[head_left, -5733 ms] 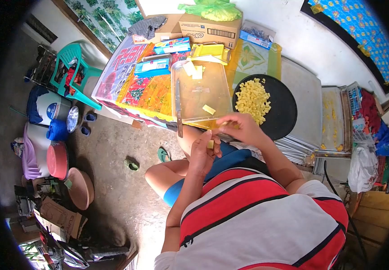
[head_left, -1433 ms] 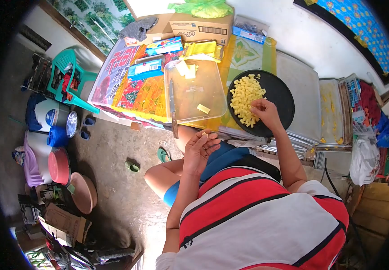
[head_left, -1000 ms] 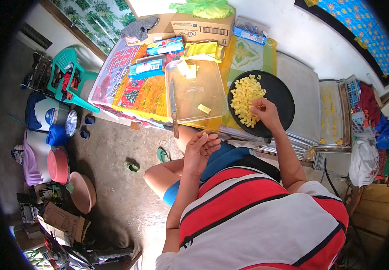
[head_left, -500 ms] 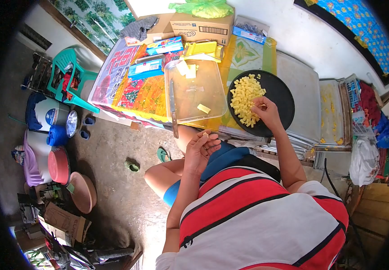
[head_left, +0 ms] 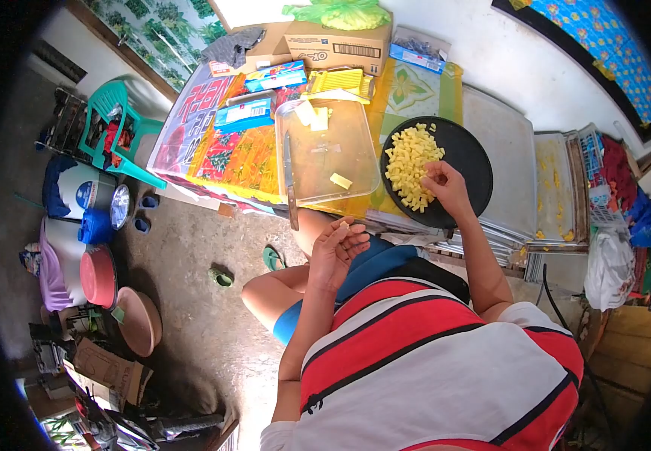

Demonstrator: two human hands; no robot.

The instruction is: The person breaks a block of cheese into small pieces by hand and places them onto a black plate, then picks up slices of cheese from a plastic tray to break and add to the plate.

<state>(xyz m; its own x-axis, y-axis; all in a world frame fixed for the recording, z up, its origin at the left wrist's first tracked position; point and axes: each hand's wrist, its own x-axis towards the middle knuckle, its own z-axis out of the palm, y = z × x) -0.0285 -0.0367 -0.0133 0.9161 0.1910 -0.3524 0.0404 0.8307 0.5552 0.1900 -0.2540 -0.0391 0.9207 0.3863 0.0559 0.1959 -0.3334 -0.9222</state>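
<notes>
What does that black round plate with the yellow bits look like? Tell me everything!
The plate is round, flat and black, maybe metal, and lies level on the table's right side, beside the clear tray. A pile of small yellow cubes covers its left half; the rest is bare. The right hand rests over it, fingers on the cubes.

Matt black round tray; clear glossy plastic cutting board; steel knife; brown cardboard box; rough concrete floor.
</notes>
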